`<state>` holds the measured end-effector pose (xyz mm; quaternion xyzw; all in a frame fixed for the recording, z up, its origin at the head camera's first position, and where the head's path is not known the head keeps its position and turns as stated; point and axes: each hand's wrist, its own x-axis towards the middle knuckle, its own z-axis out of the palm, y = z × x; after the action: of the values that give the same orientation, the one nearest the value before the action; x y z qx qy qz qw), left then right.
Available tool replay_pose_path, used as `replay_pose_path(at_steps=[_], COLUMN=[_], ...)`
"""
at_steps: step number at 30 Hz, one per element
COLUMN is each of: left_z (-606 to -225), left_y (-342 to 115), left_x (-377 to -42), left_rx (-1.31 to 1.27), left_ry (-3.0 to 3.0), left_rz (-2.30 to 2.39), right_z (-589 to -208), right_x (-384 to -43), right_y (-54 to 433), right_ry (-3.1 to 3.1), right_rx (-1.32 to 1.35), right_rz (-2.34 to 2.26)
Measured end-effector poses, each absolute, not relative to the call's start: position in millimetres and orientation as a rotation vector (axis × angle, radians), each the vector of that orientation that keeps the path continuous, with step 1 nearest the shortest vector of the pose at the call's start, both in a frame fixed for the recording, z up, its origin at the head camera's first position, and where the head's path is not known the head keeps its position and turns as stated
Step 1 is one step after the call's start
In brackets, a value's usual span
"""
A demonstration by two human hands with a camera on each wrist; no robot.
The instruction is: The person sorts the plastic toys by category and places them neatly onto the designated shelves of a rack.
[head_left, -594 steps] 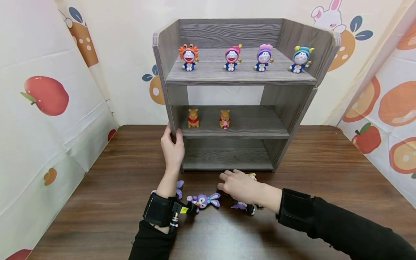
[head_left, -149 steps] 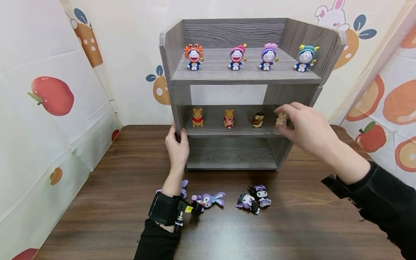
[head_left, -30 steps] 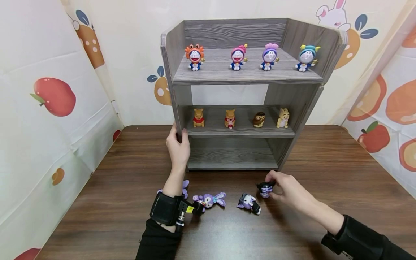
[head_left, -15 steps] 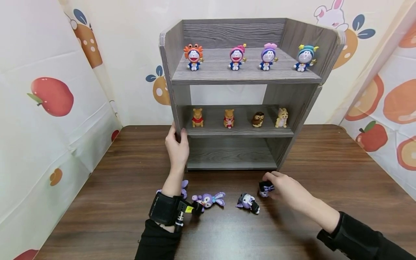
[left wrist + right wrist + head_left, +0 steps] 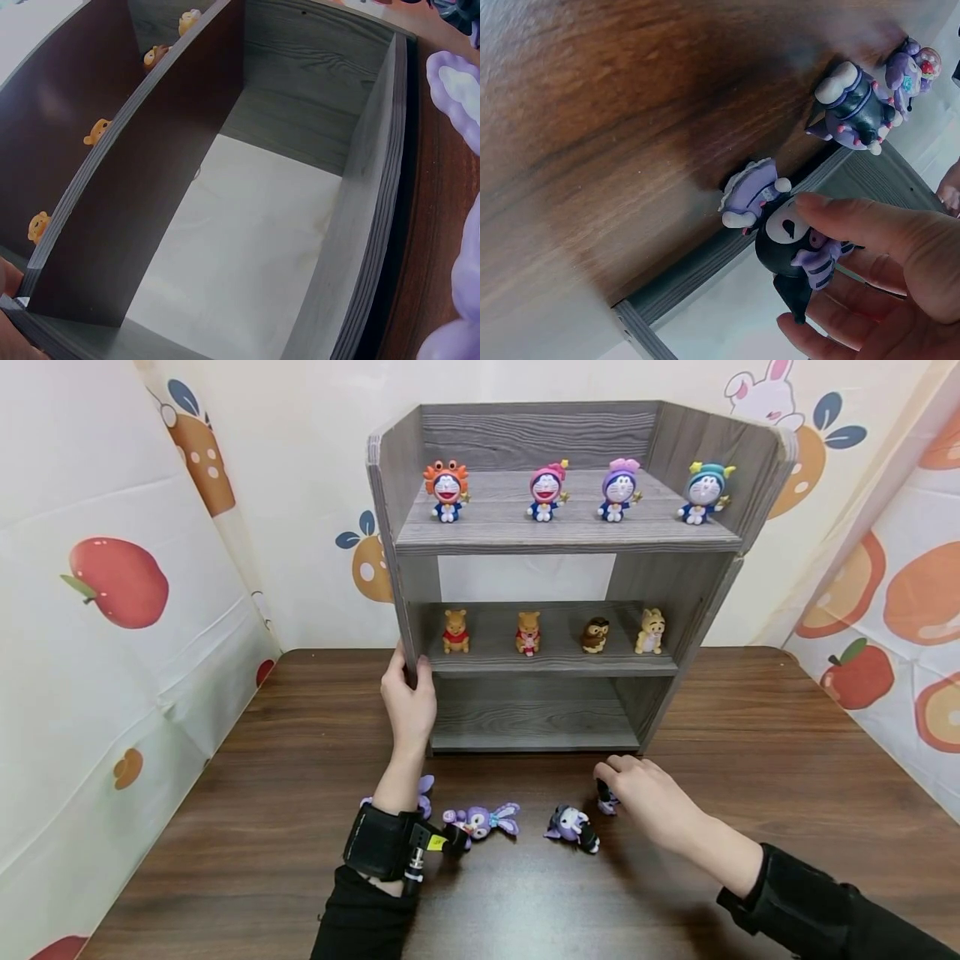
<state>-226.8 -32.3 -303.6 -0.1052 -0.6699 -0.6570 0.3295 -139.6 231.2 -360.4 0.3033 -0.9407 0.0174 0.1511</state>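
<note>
My right hand [image 5: 652,797] pinches a black-hooded figurine [image 5: 780,229] with a white face, purple bow and purple skirt, low over the table in front of the shelf. In the right wrist view the thumb lies against its head and the other fingers curl behind it. My left hand [image 5: 408,706] grips the left side panel of the grey wooden shelf [image 5: 551,545], thumb at the front edge. Just left of the held figurine lies a purple, white and black figurine [image 5: 573,828]. Further left is a lavender long-eared figurine [image 5: 480,822]; another lavender figurine [image 5: 425,795] is partly hidden behind my left forearm.
Several blue figurines in hats, one with an orange crab hat [image 5: 447,489], stand along the top board. On the middle board stand two bears, one in a red shirt [image 5: 456,633], an owl [image 5: 596,636] and a yellow rabbit [image 5: 650,632]. Printed cloth hangs behind the brown table [image 5: 300,860].
The owl and the yellow rabbit have been added to the middle board. My right hand has left the rabbit, come down to the table and taken the black-hooded figurine, turning it. My left hand keeps its grip.
</note>
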Motion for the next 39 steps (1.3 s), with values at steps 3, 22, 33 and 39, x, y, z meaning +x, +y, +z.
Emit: replay_pose_path(at_steps=[3, 22, 33, 39], left_z=[-303, -305, -303, -310], left_y=[-32, -32, -32, -33], left_x=[-227, -229, -227, -234], left_rx=[-0.281, -0.281, -0.258, -0.28], left_ry=[-1.752, -1.742, -1.754, -1.735], left_rz=[-1.723, -1.726, -1.717, -1.716], right_z=[-360, -334, -333, -333], right_x=[-141, -192, -224, -231], right_y=[232, 243, 252, 253], right_ry=[-2.713, -2.737, -2.815, -2.896], right_rx=[0.886, 0.879, 0.787, 0.708], right_rz=[0.061, 0.023, -0.028, 0.014])
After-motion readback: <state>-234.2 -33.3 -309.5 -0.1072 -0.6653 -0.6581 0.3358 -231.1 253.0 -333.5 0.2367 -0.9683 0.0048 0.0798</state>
